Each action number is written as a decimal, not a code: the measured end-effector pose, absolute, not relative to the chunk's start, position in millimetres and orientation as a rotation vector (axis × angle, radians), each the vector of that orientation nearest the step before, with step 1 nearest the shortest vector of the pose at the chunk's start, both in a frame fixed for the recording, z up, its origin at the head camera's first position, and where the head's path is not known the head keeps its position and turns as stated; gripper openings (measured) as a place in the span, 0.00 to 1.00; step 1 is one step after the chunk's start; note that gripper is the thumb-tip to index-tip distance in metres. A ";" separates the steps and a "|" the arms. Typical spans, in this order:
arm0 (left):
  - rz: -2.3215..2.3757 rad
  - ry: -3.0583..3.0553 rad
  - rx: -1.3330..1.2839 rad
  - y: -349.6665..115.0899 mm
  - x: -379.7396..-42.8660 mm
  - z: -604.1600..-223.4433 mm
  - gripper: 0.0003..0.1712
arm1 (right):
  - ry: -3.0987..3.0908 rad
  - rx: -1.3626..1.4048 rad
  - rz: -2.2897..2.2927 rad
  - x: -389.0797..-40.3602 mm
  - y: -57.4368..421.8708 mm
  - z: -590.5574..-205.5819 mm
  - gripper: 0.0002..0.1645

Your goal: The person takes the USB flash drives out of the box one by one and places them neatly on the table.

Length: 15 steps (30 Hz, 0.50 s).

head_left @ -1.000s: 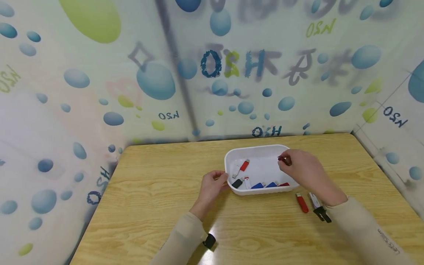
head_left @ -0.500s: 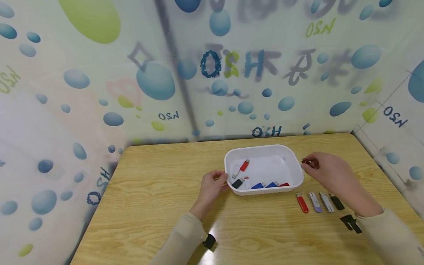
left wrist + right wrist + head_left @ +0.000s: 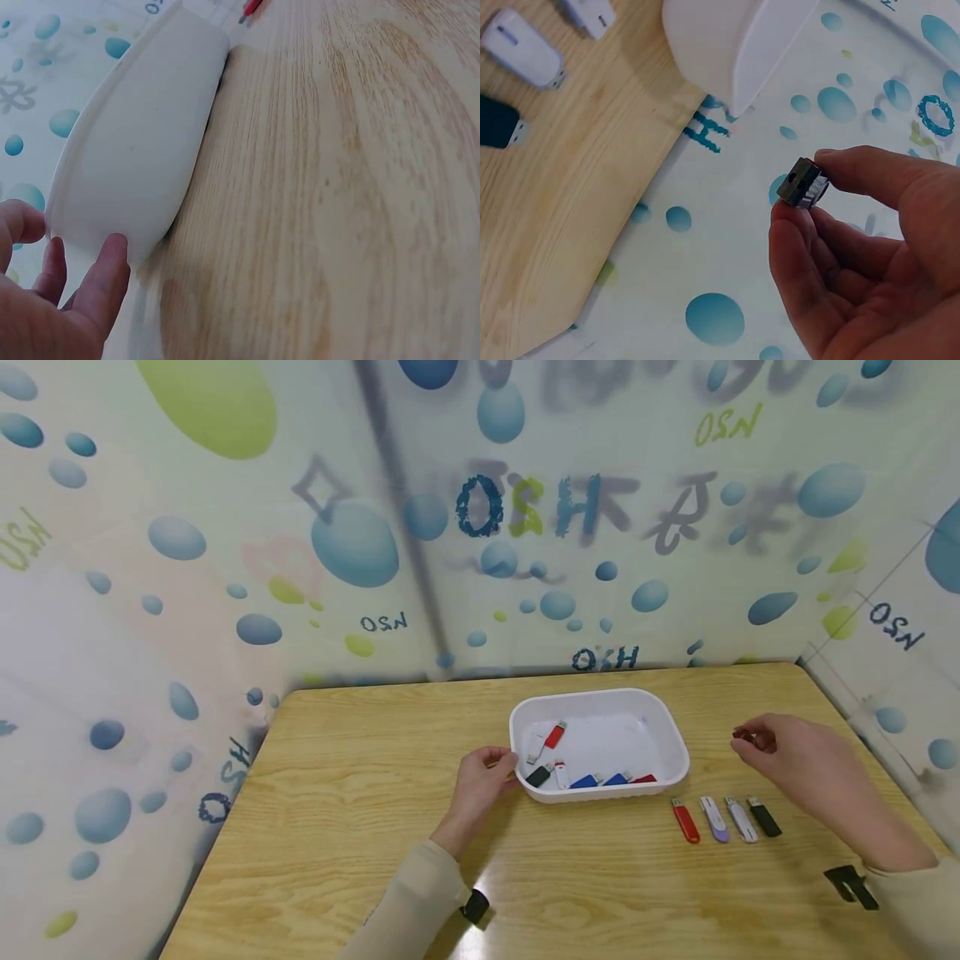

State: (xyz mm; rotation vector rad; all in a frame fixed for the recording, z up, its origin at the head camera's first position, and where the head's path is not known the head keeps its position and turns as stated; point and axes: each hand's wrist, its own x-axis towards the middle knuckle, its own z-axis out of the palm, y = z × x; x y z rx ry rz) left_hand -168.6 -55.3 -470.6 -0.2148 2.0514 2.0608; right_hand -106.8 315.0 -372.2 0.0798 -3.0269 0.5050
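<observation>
- Small dark flash drive: pinched end-on between the thumb and forefinger of the right hand; in the head view it shows only as a dark speck at the fingertips, held above the table to the right of the tray and beyond the row of drives.
- Right hand: thumb and forefinger closed on the drive, the other fingers curled loosely beneath; a cream sleeve covers the forearm.
- Left hand: its fingers curled against the left end of the white tray, the thumb at the rim and the fingertips on the outer wall, as the left wrist view shows.
- White tray: a shallow, round-cornered dish standing flat near the middle of the table; inside lie a red drive and a white drive toward the left, and along the near wall a black drive, a further white one, two blue drives and a red one.
- Row on the table, just in front of the tray's right corner, side by side and nearly parallel: red flash drive, lilac flash drive, white flash drive, black flash drive.
- Wooden table: light grain, with rounded corners.
- Backdrop: pale sheeting printed with blue and green drops and mirrored lettering, enclosing the table on three sides.
</observation>
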 end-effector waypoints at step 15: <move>2.074 2.030 -0.223 -55.1 -167.7 -468.1 0.15 | -3.044 0.017 0.363 -96.8 341.6 -381.7 0.16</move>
